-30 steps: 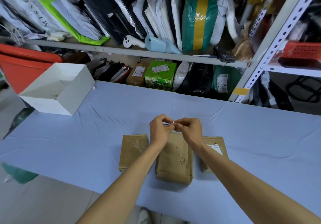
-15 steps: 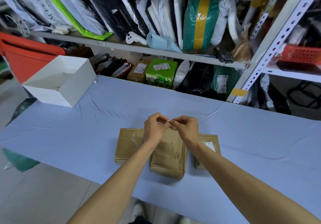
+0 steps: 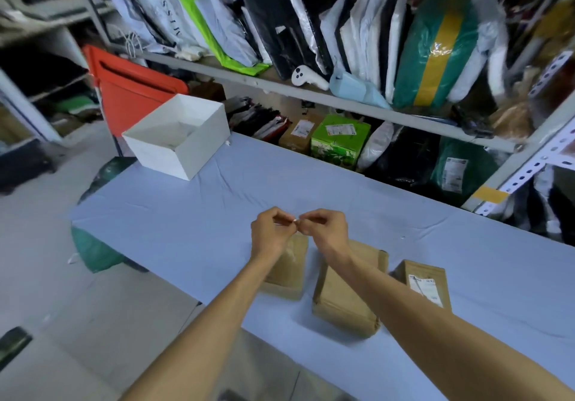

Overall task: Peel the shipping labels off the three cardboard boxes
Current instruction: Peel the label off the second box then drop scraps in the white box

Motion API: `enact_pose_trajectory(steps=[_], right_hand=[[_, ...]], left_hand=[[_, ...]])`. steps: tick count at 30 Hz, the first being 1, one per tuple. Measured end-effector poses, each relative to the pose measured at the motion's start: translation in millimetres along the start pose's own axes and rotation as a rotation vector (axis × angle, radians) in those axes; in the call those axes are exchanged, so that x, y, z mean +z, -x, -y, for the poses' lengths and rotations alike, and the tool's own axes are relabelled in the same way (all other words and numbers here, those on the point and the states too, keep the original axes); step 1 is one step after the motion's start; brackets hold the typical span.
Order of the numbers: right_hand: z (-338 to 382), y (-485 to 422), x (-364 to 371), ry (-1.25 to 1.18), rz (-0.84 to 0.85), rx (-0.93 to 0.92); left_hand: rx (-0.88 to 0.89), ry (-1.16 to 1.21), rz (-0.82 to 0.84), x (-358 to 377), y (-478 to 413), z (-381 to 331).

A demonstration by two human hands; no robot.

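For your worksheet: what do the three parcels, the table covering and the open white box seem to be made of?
Parcels: brown cardboard, matte; dull kraft colour, creased edges.
Table covering: pale blue cloth, matte; soft wrinkles and fold lines.
White box: probably stiff card or thin plastic, smooth; flat, crisp walls leave it open.

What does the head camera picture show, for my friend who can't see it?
Two bare hands, left hand and right hand, pinch a small white scrap between them above a blue-covered table. Three brown cardboard boxes lie below; only the rightmost box shows a white label. A white open box sits farther back.
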State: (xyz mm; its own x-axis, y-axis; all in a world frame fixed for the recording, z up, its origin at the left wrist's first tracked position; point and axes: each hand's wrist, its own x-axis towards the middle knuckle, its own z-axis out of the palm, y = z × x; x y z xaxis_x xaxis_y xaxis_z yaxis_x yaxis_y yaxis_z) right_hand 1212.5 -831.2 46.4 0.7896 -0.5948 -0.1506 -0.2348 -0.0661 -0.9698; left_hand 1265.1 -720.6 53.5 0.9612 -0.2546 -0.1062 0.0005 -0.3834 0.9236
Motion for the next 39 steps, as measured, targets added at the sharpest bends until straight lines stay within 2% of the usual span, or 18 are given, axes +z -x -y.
enact_pose_trajectory(steps=[6,12,19,25,30,34,39], right_hand=[[27.1,-3.5,89.3,-0.088,0.059,-0.036],[65.3,-19.6,171.5,0.102,0.185,-0.126],[96.6,-55.7,232.9,0.181,0.174,-0.204],[115.4,-110.6,275.7,0.233,0.204,-0.165],[126.4,-149.4,303.5,0.277,0.232,-0.152],[136.9,-175.6,324.6,0.335,0.249,-0.101],[148.9,-206.2,353.5,0.438,0.244,-0.141]], left_hand=[[0.041,0.033,-0.075,-86.4,-31.2,22.5],[0.021,0.018,-0.117,-161.1,-67.2,43.7],[-0.013,0.038,-0.155,-203.8,-125.2,42.6],[-0.030,-0.008,-0.132,-225.8,-185.9,46.9],[-0.015,-0.183,-0.075,-246.3,-233.4,47.3],[0.028,-0.405,-0.066,-269.0,-264.7,47.8],[0.088,-0.707,-0.028,-302.8,-313.0,54.1]])
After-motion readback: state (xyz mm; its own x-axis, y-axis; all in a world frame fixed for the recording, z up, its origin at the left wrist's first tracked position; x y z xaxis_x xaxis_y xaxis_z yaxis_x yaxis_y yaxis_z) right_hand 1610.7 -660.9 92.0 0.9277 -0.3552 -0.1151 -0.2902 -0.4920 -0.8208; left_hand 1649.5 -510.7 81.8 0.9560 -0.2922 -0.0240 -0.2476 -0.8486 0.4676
